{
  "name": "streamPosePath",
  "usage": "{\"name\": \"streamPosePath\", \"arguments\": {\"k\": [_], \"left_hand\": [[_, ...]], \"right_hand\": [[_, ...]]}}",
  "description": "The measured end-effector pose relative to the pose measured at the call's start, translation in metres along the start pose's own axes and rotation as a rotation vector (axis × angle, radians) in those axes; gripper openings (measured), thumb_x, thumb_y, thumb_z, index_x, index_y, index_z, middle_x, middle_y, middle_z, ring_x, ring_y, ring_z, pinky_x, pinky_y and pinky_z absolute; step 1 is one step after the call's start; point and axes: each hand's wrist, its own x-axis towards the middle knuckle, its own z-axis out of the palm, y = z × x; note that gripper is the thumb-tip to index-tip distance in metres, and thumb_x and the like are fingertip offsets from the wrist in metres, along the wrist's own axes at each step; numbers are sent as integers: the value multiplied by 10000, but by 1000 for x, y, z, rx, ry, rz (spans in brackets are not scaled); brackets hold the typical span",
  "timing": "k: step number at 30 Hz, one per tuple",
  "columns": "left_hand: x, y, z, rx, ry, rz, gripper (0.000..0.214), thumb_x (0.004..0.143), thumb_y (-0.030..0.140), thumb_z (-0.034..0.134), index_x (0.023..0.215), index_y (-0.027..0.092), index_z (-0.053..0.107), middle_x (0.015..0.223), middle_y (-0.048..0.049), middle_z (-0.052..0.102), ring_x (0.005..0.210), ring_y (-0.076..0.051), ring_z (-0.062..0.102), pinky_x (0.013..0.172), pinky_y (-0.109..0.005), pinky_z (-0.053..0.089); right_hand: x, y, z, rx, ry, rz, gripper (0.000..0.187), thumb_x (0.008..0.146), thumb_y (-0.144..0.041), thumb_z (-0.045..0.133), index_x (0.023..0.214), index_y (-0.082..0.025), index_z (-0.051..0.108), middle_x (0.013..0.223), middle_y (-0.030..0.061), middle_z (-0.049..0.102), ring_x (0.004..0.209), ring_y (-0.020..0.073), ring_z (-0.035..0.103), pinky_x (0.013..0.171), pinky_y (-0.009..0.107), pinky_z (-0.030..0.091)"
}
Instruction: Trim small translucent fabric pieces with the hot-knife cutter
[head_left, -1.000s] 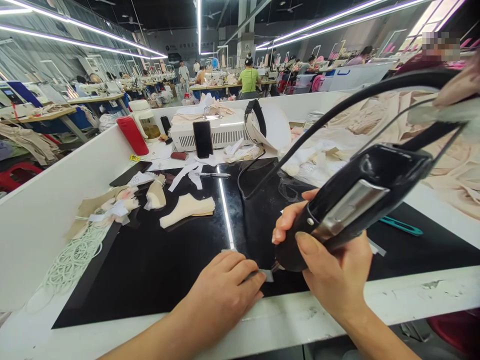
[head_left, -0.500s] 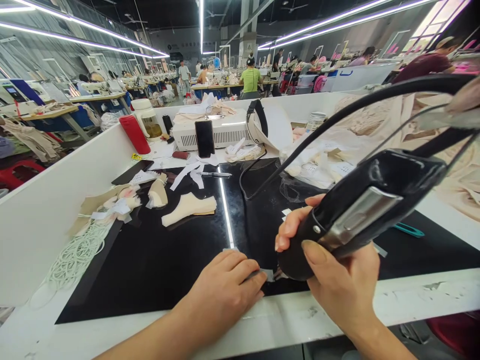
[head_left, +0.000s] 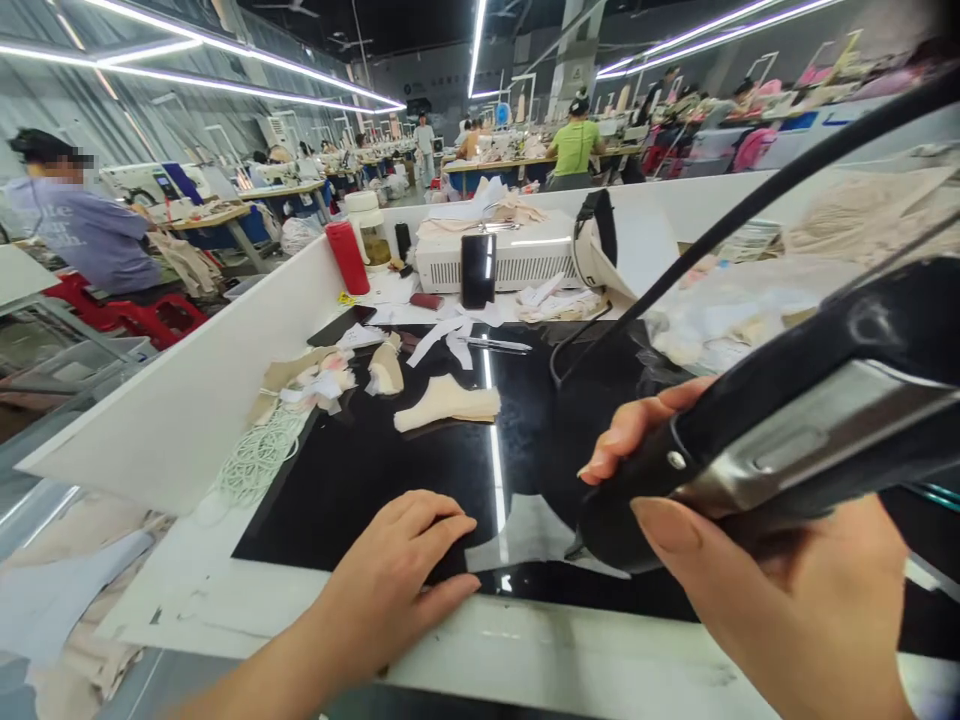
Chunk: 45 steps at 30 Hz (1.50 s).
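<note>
My right hand (head_left: pixel 757 580) grips a black corded hand tool (head_left: pixel 787 420) with a metal plate on its side; its tip rests on a small pale translucent piece (head_left: pixel 529 530) lying on the black work surface (head_left: pixel 352 480). My left hand (head_left: pixel 397 575) lies on the black surface just left of that piece, fingers curled and pressed down on dark material at the piece's edge. The tool's black cable (head_left: pixel 720 230) arcs up and away to the right.
Beige fabric pieces (head_left: pixel 446 402) and scraps (head_left: pixel 315 380) lie further back, white cord (head_left: pixel 259 460) at the left. A white box (head_left: pixel 517 262), phone (head_left: pixel 477 270), red bottle (head_left: pixel 347 257) and pen (head_left: pixel 495 344) stand at the back. White partition walls (head_left: pixel 187 400) bound the bench. A seated person (head_left: pixel 82 235) is at left.
The view has swung left and closer. The pale piece under the tool tip now shows much larger, and my left fingers have slid off it to its left edge.
</note>
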Motion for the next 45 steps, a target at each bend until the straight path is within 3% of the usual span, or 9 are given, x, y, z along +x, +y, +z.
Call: {"name": "streamPosePath", "arguments": {"k": [3,7,10,14,19,26,35,45], "left_hand": [[-7,1,3,-42,34,-41,325,894,240,779,1202,222,675,1222,-67,683,1144,-255,645,1017,-425,562],[-4,5,12,-93,103,-45,208,905,208,760,1100,212,685,1184,-52,696,1120,-238,648,1013,-419,546],[-5,3,15,-134,124,-61,239,889,192,775,1103,209,672,1172,-40,702,1106,-229,648,1008,-410,536],[-7,3,13,-196,175,-78,232,927,154,710,1148,206,659,1173,-36,705,1087,-200,653,985,-356,529],[-7,5,10,-213,222,-95,158,995,140,600,1120,201,674,1144,-35,715,1066,-181,657,972,-330,517],[-6,3,12,-228,224,-108,161,1001,135,588,1119,200,677,1141,-30,723,1062,-178,664,974,-328,511],[-5,4,15,-202,235,-83,161,1008,131,571,1113,192,678,1139,-36,731,1062,-182,665,994,-333,506],[-5,4,12,-124,164,8,178,1031,139,529,1092,186,689,1123,-34,723,1083,-196,640,1017,-360,493]], "right_hand": [[0,6,20,53,-36,14,262,866,-366,831,1018,-292,632,898,28,676,697,196,678,503,297,571],[-3,15,41,170,-27,46,361,875,-396,823,1135,-304,590,882,3,637,715,191,641,631,348,587],[-7,22,50,198,-51,35,358,896,-387,798,1166,-308,577,883,-3,623,738,196,628,703,377,572],[-10,25,58,264,-76,54,358,894,-380,800,1165,-305,579,874,-6,619,707,185,614,657,357,559],[-8,25,61,291,-72,43,368,876,-359,814,1160,-286,592,853,-9,628,693,185,615,652,362,572],[-8,27,64,284,-46,45,326,888,-303,782,1148,-279,586,819,-26,645,674,182,628,644,355,589],[-12,19,63,342,2,115,447,782,-368,884,1108,-276,592,761,-25,670,616,180,630,590,333,602],[-8,13,64,297,-27,121,399,785,-363,879,1054,-274,597,754,-33,662,608,181,636,579,341,596]]}}
